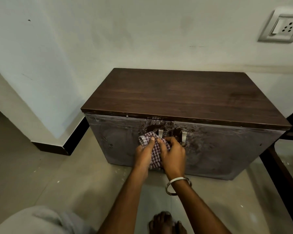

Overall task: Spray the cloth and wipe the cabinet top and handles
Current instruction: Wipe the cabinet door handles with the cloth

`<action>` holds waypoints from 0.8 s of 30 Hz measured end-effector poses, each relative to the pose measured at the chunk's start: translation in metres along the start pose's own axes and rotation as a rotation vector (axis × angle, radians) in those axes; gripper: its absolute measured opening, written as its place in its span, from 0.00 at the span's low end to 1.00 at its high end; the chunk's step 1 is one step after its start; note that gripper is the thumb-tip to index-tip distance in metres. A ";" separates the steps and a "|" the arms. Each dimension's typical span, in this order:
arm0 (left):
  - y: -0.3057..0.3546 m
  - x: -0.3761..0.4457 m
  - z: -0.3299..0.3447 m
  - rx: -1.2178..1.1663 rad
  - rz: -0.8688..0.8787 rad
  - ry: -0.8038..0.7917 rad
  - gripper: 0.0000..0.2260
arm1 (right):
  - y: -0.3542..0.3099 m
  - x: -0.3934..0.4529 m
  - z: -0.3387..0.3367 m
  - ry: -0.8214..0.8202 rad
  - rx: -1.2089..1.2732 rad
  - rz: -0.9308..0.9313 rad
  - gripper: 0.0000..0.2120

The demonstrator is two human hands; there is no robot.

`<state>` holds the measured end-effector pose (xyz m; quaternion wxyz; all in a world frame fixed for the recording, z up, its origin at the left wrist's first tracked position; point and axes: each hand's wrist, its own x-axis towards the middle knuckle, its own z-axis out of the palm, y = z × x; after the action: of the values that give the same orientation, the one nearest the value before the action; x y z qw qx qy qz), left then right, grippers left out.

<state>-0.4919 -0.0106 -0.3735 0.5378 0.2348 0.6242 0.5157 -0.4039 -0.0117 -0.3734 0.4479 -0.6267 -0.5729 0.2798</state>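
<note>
A low cabinet with a dark wood top (184, 97) stands against the wall. Its two front doors carry metal handles: the left handle (160, 133) and the right handle (184, 136). A red and white checked cloth (155, 150) is bunched in front of the left door, just below the left handle. My left hand (145, 153) grips the cloth from the left. My right hand (173, 153) holds it from the right, fingers curled over the cloth. The lower part of the left handle is hidden behind cloth and fingers. No spray bottle is in view.
A wall socket (282, 27) sits at the upper right. Dark furniture legs (277, 168) stand right of the cabinet. My bare foot (166, 222) is on the tiled floor (41, 174) in front. A wall corner with black skirting (64, 147) juts out at the left.
</note>
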 end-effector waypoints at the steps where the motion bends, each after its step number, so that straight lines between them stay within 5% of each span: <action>1: 0.000 -0.001 0.000 0.011 -0.008 0.012 0.07 | 0.001 -0.001 0.000 -0.007 0.005 -0.002 0.12; 8: -0.007 0.003 -0.002 0.085 -0.018 0.042 0.18 | 0.005 -0.003 0.000 -0.035 -0.011 0.066 0.12; 24: -0.010 0.006 0.002 0.094 -0.093 -0.015 0.12 | 0.023 0.009 0.010 -0.069 -0.001 0.230 0.15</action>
<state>-0.4894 -0.0082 -0.3849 0.5541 0.2347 0.6540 0.4586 -0.3999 0.0005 -0.3963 0.3925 -0.6787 -0.5123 0.3505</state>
